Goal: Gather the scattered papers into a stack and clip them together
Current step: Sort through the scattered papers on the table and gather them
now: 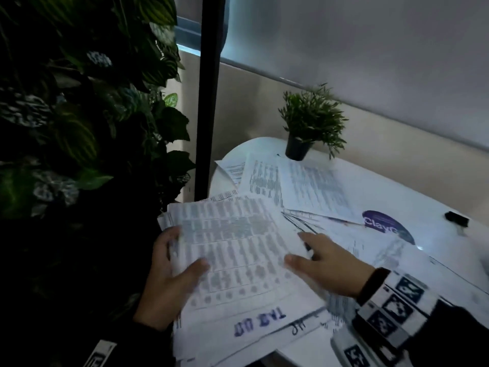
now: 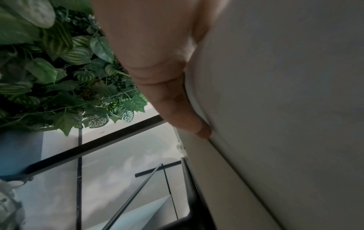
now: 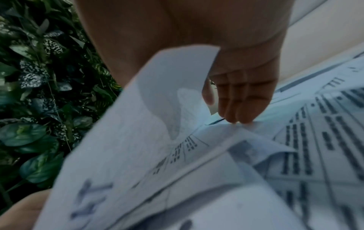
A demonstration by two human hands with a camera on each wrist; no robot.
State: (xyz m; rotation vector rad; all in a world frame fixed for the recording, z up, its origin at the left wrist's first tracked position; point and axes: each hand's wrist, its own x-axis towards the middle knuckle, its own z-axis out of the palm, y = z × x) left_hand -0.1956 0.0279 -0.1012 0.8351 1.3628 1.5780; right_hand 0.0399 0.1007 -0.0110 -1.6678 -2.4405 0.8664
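My left hand (image 1: pixel 182 250) grips a loose stack of printed papers (image 1: pixel 238 282) by its left edge, thumb on top and fingers underneath, off the table's near-left side. In the left wrist view a finger (image 2: pixel 177 101) lies against the stack's white underside (image 2: pixel 275 93). My right hand (image 1: pixel 295 247) is spread over the stack's right edge, its fingertips (image 3: pixel 236 119) pressing on rumpled sheets (image 3: pixel 295 147); one sheet (image 3: pixel 177 80) curls up beside the palm. More loose sheets (image 1: pixel 304 186) lie fanned further back. A black binder clip (image 1: pixel 456 218) lies alone at the far right.
The white round table (image 1: pixel 436 250) bears a purple logo (image 1: pixel 383 223). A small potted plant (image 1: pixel 309 120) stands at its far edge, touching the papers. A leafy plant wall (image 1: pixel 79 115) and a black post (image 1: pixel 209 102) stand close on the left.
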